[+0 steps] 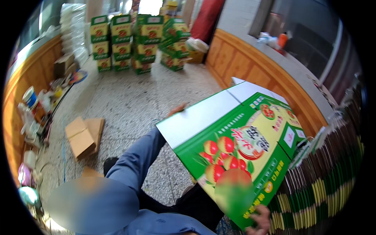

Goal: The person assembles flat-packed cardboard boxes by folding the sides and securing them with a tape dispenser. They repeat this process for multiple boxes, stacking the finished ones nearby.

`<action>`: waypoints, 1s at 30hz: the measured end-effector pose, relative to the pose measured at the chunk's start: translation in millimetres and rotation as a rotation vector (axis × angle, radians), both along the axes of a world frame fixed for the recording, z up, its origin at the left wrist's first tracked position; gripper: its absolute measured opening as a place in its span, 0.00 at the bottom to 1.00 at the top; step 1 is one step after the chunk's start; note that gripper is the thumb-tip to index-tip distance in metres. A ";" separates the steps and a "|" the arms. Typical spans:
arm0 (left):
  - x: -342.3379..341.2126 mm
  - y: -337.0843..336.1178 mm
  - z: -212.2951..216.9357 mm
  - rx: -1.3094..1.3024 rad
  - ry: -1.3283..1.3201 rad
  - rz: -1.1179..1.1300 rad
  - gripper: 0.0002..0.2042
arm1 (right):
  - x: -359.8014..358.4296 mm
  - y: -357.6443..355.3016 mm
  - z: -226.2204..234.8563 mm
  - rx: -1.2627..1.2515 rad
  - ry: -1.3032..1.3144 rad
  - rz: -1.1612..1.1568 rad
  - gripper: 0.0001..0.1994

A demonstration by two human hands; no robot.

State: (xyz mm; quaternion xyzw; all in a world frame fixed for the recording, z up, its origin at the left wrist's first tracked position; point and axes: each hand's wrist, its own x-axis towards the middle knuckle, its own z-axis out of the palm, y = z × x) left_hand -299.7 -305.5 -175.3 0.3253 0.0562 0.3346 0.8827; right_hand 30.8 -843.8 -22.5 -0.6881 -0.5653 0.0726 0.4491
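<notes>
**Holding a flattened fruit carton by two edges**

Starting at the far left, a clutter of tubs and bottles lines the wooden wall. Just right of it, two small brown cardboard boxes lie on the speckled floor. Farther back, stacked green and yellow cartons stand in rows.

Toward the middle, a blue sleeve runs up to the left hand, whose fingers curl over the far white flap of the green carton; only the fingertips show, so how tightly they close cannot be told. The carton is flattened and tilted, held above the floor in front of the person, its printed fruit side facing up.

At the lower right, the right hand grips the carton's near corner, fingers wrapped around the edge. Right of that, a pile of flat cartons stands on edge, touching the held one.
</notes>
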 end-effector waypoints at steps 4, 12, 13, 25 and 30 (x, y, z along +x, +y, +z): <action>18.7 -55.3 19.0 0.288 0.351 0.009 0.25 | 91.0 5.2 -36.2 -0.141 0.696 -0.354 0.24; -68.7 -185.3 67.5 0.219 0.249 0.300 0.33 | 87.6 87.9 -42.1 -0.174 0.697 -0.252 0.24; -105.2 -192.4 72.3 0.189 0.270 0.386 0.32 | 70.7 119.0 -51.5 -0.130 0.750 -0.134 0.15; -206.3 -249.2 195.6 0.408 0.639 0.696 0.23 | -107.0 392.8 -305.7 -0.559 0.189 0.474 0.21; -134.8 -252.7 74.7 0.588 1.184 0.798 0.19 | -238.9 370.8 -205.7 -0.596 0.469 0.651 0.28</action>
